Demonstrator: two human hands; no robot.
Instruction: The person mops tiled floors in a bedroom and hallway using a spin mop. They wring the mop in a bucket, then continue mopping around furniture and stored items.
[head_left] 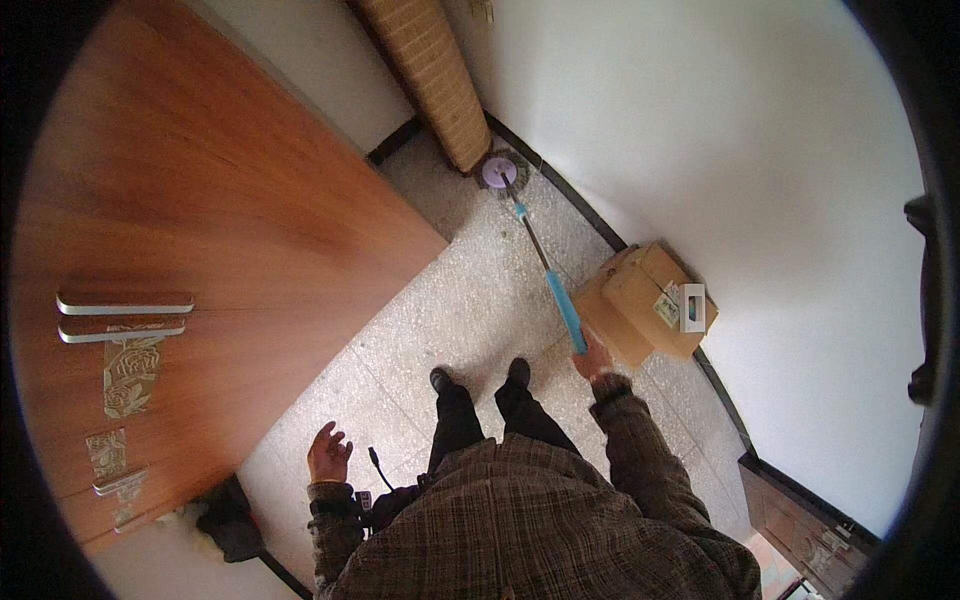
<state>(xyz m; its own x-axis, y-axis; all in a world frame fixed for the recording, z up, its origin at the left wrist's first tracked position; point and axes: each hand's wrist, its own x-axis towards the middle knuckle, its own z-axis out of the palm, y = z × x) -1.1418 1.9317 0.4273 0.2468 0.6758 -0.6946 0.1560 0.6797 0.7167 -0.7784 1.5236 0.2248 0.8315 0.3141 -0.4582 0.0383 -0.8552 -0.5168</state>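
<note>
My right hand (592,357) is closed around the blue grip at the near end of a mop (536,243). The mop's pole slants away to the far corner, where its round purple head with a grey fringe (500,172) rests on the floor. That head sits right by the foot of a rolled tan mat (430,80) that stands upright in the corner. Off to the left, my left hand (329,455) hangs in the air with nothing in it, its fingers apart and slightly curled.
Cardboard boxes (650,290) stand against the right wall, with a small white box (692,307) on top. A large wooden cabinet (230,230) with metal handles fills the left side. Dark items (230,520) lie beyond its near end. A brown door (800,515) shows at lower right.
</note>
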